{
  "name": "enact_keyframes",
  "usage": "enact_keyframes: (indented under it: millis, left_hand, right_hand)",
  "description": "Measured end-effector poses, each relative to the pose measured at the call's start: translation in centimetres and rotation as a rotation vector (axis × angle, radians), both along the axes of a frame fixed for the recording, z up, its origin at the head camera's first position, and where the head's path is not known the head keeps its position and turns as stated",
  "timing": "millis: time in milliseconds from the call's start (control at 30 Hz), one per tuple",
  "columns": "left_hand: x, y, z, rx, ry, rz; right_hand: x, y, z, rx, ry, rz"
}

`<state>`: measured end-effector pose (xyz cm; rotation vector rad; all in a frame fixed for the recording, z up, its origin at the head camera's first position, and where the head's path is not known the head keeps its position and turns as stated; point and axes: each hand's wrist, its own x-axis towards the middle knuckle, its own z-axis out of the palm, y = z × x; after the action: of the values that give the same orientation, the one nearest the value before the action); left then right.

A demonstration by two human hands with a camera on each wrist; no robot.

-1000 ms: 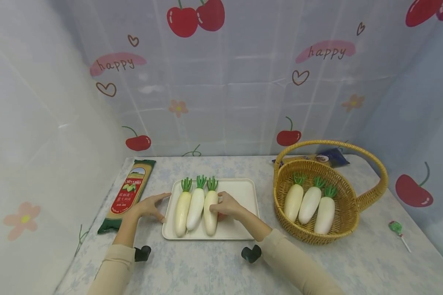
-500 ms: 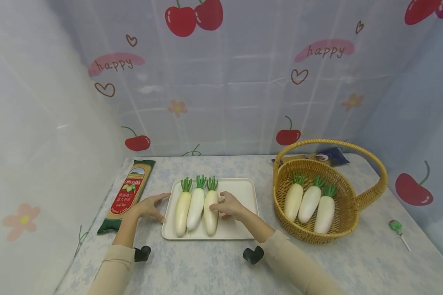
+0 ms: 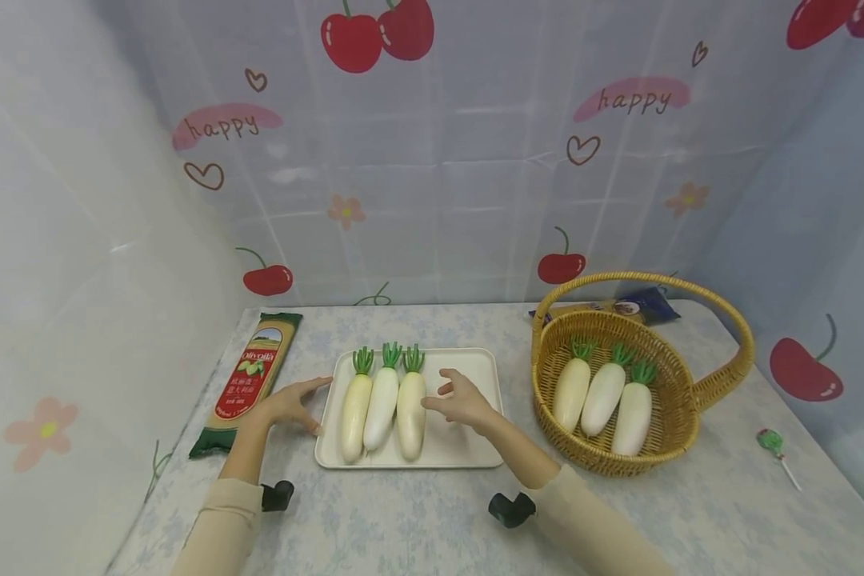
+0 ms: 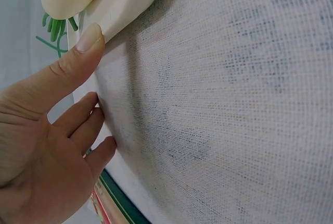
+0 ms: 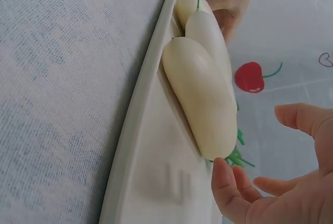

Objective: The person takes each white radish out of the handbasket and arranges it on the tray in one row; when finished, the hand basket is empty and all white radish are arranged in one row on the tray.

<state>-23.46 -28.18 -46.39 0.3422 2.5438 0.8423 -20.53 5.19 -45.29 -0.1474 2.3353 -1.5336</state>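
Three white radishes with green tops lie side by side on the left half of a cream tray (image 3: 468,448): a left radish (image 3: 356,416), a middle radish (image 3: 382,408) and a right radish (image 3: 411,416). Just right of the right radish is my right hand (image 3: 464,402), holding nothing, thumb and fingers spread apart; the right wrist view shows a gap between thumb and radish. My left hand (image 3: 288,406) is at the tray's left edge, its thumb (image 4: 88,41) against or very near the rim. Nothing lies in its spread fingers.
A wicker basket (image 3: 547,416) with three more radishes stands on the right. Behind it lies a blue-and-yellow packet (image 3: 648,306). An Olivoilà pasta packet (image 3: 252,376) lies left of the tray, partly beneath the left forearm. A lollipop (image 3: 772,442) lies far right.
My right hand has come off the right radish and drawn slightly to the right, its fingers opening out. My left hand and the radishes stay in place.
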Motion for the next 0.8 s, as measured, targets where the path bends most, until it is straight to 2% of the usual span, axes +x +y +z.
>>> enact_keyframes:
  millis: [233, 367, 567, 800]
  left_hand:
    - [-0.1, -0.1, -0.2, 0.002, -0.011, 0.012]
    - [-0.1, -0.2, -0.2, -0.001, 0.002, 0.002]
    - [0.0, -0.1, -0.1, -0.01, 0.009, 0.001]
    - [0.0, 0.0, 0.0, -0.014, 0.01, 0.0]
  right_hand:
    - [1.1, 2.0, 1.3, -0.071, 0.03, 0.018]
    - [2.0, 3.5, 2.6, -0.109, 0.06, 0.093]
    - [2.8, 6.8, 4.4, -0.105, 0.122, 0.222]
    - [3.5, 10.6, 6.1, -0.077, 0.201, 0.235]
